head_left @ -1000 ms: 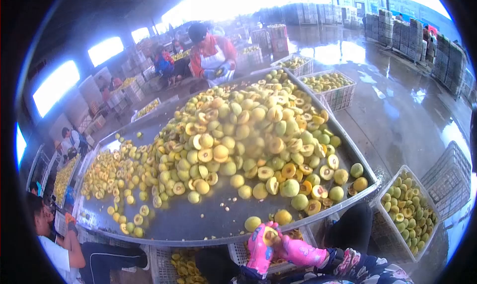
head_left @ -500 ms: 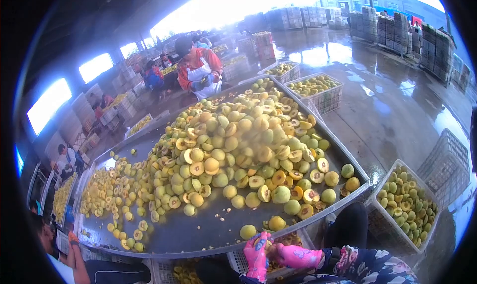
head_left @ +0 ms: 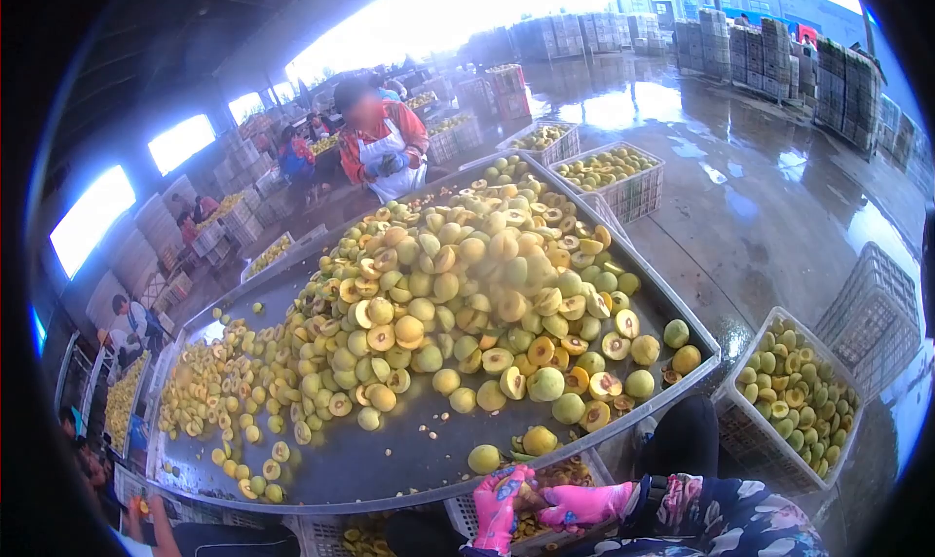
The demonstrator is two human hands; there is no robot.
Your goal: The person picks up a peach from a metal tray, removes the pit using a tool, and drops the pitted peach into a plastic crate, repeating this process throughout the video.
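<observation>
A raised rim edges the tabletop, leaving a bare strip between the heaped fruit and my side; wet floor lies open to the right. The heap is too many to count, but two fruits sit by the rim near me. One filled crate stands at my right, two beyond the far right edge. Over another crate, my left hand curls round a fruit piece; my right hand bunches against it, its grip unclear.
</observation>
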